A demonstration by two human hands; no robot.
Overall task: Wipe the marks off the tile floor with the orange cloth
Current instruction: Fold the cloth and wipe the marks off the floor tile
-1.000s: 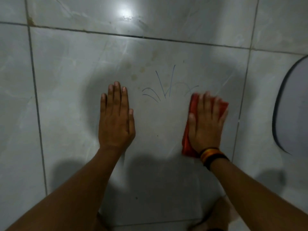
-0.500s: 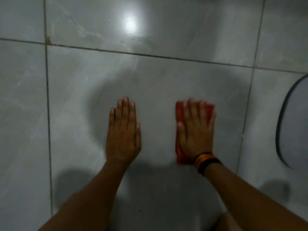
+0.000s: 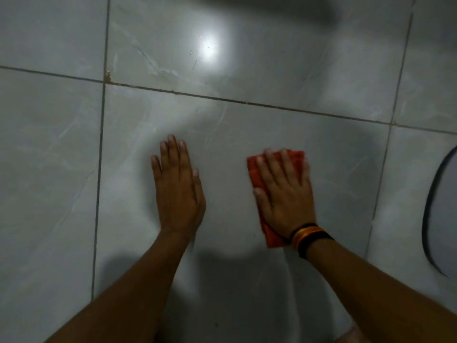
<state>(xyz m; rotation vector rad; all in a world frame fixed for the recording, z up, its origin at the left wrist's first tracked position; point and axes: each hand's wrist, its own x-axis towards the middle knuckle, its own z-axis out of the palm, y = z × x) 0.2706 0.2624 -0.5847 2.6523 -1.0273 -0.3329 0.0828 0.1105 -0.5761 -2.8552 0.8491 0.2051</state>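
Note:
The orange cloth point(image 3: 254, 170) lies folded flat on the pale grey tile floor point(image 3: 247, 134). My right hand point(image 3: 284, 194) presses down on it with fingers spread, covering most of it; orange shows at the fingertips, the left side and by the wrist. A dark and yellow band circles that wrist. My left hand point(image 3: 179, 186) rests flat on the same tile to the left, fingers together, holding nothing. No pen marks show on the tile around the hands.
Dark grout lines point(image 3: 222, 99) border the tile, with a brown stain at one joint point(image 3: 108, 76). A lamp glare point(image 3: 207, 47) shines on the far tile. A pale rounded object with a dark rim point(image 3: 430, 214) sits at the right edge.
The blue pen marks seen between the hands one second ago no longer show. The cloth and right hand slid left over that spot, and the view tilted further forward.

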